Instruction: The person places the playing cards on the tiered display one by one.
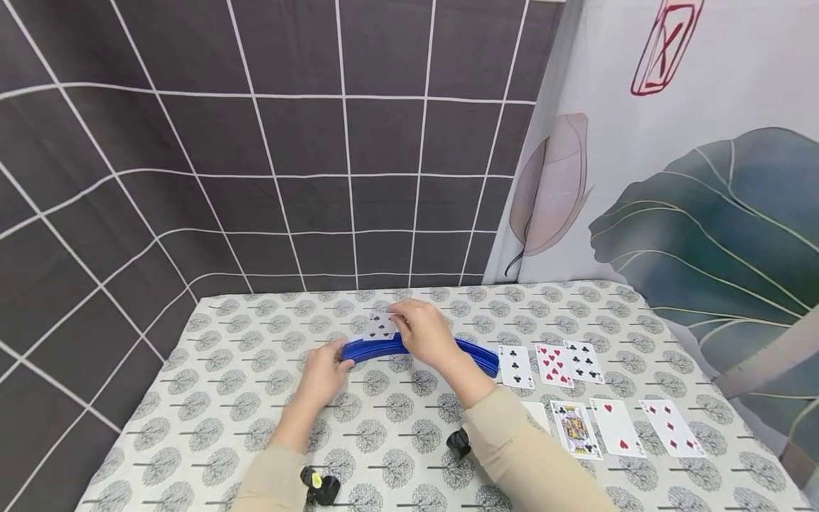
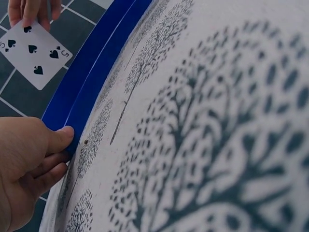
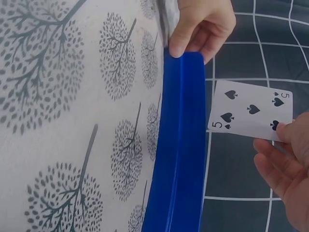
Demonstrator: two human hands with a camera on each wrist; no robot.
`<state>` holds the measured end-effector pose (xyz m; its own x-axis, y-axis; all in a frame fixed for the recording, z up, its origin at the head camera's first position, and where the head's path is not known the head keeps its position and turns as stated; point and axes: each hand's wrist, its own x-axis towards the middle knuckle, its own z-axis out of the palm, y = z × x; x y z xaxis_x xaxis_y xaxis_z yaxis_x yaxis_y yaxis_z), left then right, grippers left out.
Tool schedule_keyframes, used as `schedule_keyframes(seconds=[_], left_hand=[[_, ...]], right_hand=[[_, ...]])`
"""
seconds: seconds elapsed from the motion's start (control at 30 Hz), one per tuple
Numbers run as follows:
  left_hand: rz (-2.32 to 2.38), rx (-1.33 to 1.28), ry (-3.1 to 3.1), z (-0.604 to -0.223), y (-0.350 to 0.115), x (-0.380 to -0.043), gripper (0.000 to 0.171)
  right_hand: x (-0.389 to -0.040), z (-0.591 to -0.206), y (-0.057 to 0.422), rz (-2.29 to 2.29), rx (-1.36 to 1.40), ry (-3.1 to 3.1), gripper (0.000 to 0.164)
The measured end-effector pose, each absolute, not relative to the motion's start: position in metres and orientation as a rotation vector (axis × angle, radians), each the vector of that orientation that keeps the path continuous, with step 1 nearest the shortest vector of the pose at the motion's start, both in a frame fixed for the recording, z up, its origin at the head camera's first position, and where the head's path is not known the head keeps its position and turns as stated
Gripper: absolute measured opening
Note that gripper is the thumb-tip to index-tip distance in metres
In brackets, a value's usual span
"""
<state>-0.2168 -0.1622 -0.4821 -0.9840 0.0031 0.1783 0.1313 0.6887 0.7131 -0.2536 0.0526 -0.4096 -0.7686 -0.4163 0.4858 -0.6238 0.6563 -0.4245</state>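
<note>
My left hand [image 1: 325, 373] grips the left end of a long, curved blue card holder [image 1: 377, 348], thumb on its near side. A groove runs along the holder's length. My right hand [image 1: 425, 334] pinches a five of spades [image 3: 251, 108] by one corner, between thumb and fingers. That card is held up just above and behind the left part of the holder, its face toward me. In the left wrist view the card [image 2: 36, 53] appears apart from the blue strip. The right hand and forearm hide part of the holder's middle.
Face-up cards lie to the right: a three of clubs [image 1: 515, 368] by the holder's right end, a hearts card [image 1: 552, 364] overlapping a black-suited one [image 1: 585, 364]. Nearer are a king of clubs [image 1: 576, 430], two of hearts [image 1: 617, 428], five of diamonds [image 1: 672, 428] and a card [image 1: 537, 412] partly behind my sleeve.
</note>
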Motion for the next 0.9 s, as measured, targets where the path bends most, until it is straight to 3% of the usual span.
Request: schedule_keyframes(seconds=[0.9], left_hand=[[-1.191, -0.135, -2.708, -0.479, -0.161, -0.215, 0.040]], right_hand=[[-0.256, -0.414, 0.027, 0.740, 0.850, -2.509, 0.014]])
